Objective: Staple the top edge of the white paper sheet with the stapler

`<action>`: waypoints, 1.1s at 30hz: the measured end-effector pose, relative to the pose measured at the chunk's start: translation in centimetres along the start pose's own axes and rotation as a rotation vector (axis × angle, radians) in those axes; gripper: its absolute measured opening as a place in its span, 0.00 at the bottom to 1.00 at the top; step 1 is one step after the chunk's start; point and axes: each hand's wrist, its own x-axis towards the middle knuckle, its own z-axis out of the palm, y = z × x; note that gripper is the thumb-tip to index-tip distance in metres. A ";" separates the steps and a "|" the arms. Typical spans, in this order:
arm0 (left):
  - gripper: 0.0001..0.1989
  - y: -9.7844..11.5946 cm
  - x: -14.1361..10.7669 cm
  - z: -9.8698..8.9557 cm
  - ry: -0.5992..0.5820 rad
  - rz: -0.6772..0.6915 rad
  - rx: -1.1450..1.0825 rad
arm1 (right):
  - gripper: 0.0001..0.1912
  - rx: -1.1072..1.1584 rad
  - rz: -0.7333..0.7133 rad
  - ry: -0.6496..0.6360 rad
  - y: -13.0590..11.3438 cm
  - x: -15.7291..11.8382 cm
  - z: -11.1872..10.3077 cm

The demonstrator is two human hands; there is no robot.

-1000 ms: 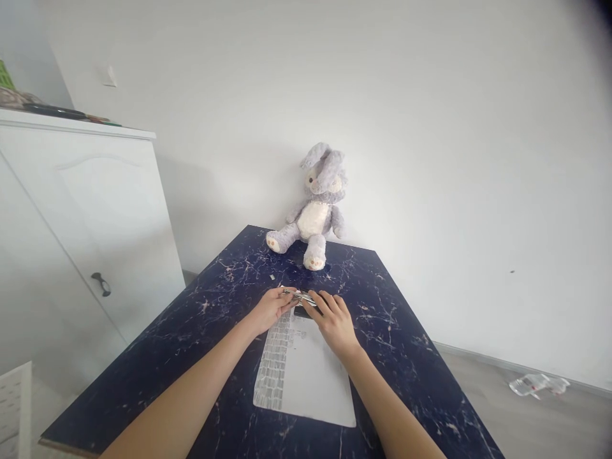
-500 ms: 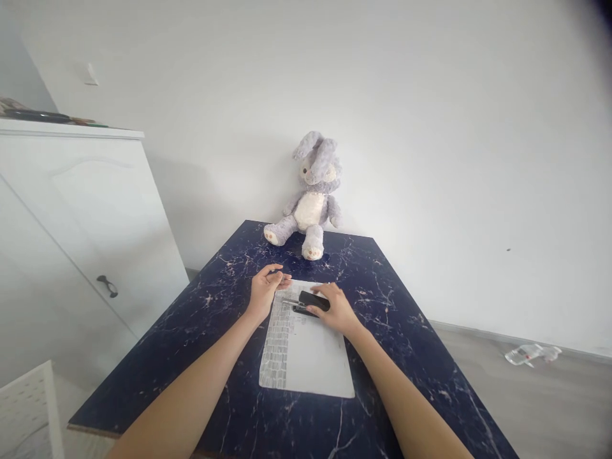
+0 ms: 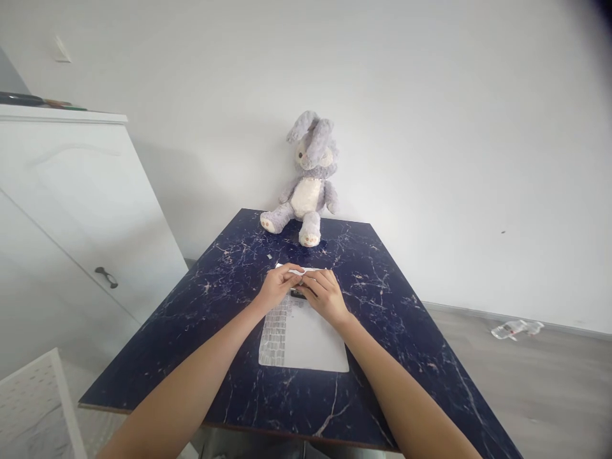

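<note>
On a white board (image 3: 318, 344) with a grey brick-like pattern down its left side lies a black stapler (image 3: 297, 294), mostly covered by my fingers. My right hand (image 3: 326, 296) is closed round the stapler from the right and above. My left hand (image 3: 278, 285) comes from the left with thumb and fingers drawn together, its tips meeting those of my right hand over the stapler. What sits between the left fingertips is hidden.
A dark blue marbled table (image 3: 201, 331) carries the board. A plush rabbit (image 3: 308, 191) sits at its far edge by the wall. A small pale scrap (image 3: 269, 256) lies beyond my left hand. Left stands a white cabinet (image 3: 71, 191); a clear plastic bottle (image 3: 514, 329) lies on the floor.
My left hand has moved right to the stapler and its fingers have closed. My right hand has shifted a little left, covering more of the stapler. The view has tilted slightly down.
</note>
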 end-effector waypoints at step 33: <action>0.28 -5.2 1.2 -6.7 -0.007 -0.259 1.281 | 0.09 -0.067 1.063 0.123 14.8 -4.8 -2.0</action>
